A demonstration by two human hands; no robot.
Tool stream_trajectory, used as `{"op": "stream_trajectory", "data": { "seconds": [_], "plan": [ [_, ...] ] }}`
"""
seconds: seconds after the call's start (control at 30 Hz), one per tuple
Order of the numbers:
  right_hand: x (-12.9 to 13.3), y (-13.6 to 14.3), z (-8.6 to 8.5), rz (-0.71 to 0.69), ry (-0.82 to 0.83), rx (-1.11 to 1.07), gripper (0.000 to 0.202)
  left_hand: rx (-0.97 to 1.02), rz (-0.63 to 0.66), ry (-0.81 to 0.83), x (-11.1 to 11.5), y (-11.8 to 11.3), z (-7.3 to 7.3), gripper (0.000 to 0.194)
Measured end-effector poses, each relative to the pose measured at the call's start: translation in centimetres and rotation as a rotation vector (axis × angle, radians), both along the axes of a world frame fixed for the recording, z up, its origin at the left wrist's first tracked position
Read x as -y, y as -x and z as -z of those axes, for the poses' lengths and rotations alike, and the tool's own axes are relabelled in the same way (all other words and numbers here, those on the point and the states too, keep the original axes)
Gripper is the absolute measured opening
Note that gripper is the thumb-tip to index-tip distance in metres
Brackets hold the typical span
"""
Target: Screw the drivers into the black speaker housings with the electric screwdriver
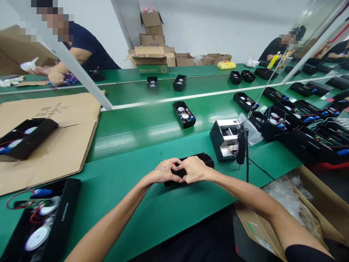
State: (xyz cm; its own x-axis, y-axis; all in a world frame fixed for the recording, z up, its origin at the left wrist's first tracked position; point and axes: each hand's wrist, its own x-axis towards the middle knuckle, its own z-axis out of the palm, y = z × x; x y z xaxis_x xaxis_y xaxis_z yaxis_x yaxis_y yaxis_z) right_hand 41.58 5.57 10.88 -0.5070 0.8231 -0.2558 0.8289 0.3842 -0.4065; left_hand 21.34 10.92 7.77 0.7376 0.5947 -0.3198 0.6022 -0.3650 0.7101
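Observation:
A black speaker case (205,159) lies on the green bench in front of me, partly covered by both hands. My left hand (167,171) grips the left part of the case, thumb on the near edge and fingers curled over the top. Against it, my right hand (195,169) is closed over the middle of the same case, its fingertips pointing down into it. A bit of red shows between the hands; what the fingertips touch inside is hidden. Just right of the case stands a screw feeder box (224,140), with a black electric screwdriver (241,143) hanging before it.
Open speaker cases lie at the near left (65,218), on a cardboard sheet (73,120) and on the green belt (184,114). Several more crowd the right side (316,142). A carton with plastic bags (321,196) stands below the bench's right edge. Two people sit across the line.

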Motion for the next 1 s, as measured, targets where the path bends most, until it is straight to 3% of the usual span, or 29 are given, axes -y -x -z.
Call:
{"op": "stream_trajectory", "data": {
  "seconds": [0.2,0.4,0.53,0.6,0.67,0.7,0.77,0.83,0.9,1.0],
  "plan": [
    [0.2,-0.3,-0.2,0.019,0.039,-0.035,0.051,0.0,0.006,-0.011,0.1,0.1,0.1,0.042],
    [-0.1,-0.1,0.5,-0.043,-0.046,-0.036,0.037,0.021,0.028,-0.02,-0.3,0.4,0.6,0.04],
    [0.2,-0.3,0.2,-0.074,-0.034,-0.054,0.037,0.031,0.052,-0.091,-0.4,0.4,0.7,0.037],
    [1.4,-1.1,-0.1,-0.08,-0.104,-0.164,0.043,0.035,0.058,-0.16,0.4,0.5,0.8,0.032],
    [3.4,-2.6,0.0,0.045,-0.317,-0.371,0.052,0.042,0.049,-0.234,2.0,0.6,1.3,0.022],
    [4.5,-3.7,0.4,0.178,-0.475,-0.478,0.055,0.05,0.044,-0.279,3.0,0.7,1.8,0.017],
    [6.4,-6.1,1.6,0.546,-0.832,-0.593,0.056,0.087,0.039,-0.422,5.2,1.0,3.0,0.007],
    [7.4,-9.1,3.0,0.901,-1.079,-0.542,0.061,0.149,0.044,-0.643,7.0,1.3,4.5,0.006],
    [7.4,-12.1,4.2,1.099,-1.095,-0.433,0.066,0.193,0.045,-0.827,8.1,1.5,5.6,0.012],
    [6.9,-16.0,5.1,1.111,-0.91,-0.425,0.056,0.19,0.043,-0.906,8.6,1.6,6.4,0.016]
  ]
}}
